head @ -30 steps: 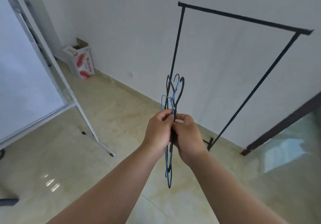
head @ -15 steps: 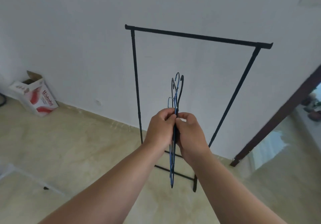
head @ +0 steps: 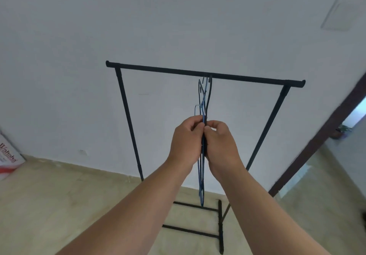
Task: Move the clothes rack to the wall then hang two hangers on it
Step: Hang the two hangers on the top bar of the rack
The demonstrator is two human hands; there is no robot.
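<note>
A plain white wall (head: 178, 27) fills most of the view. High on its right side there is a pale rectangular panel (head: 335, 15), too blurred to identify. The floor (head: 49, 205) is made of glossy beige tiles. At the left edge, a white cardboard box (head: 8, 159) with red print stands on the floor, next to the wall. At the right, a dark brown door frame (head: 320, 136) runs diagonally, and behind it a brighter area is visible.

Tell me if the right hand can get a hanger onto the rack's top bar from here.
Probably yes: the right hand holds the hangers with hooks just under the top bar, nothing between. The left hand grips them too.
</note>
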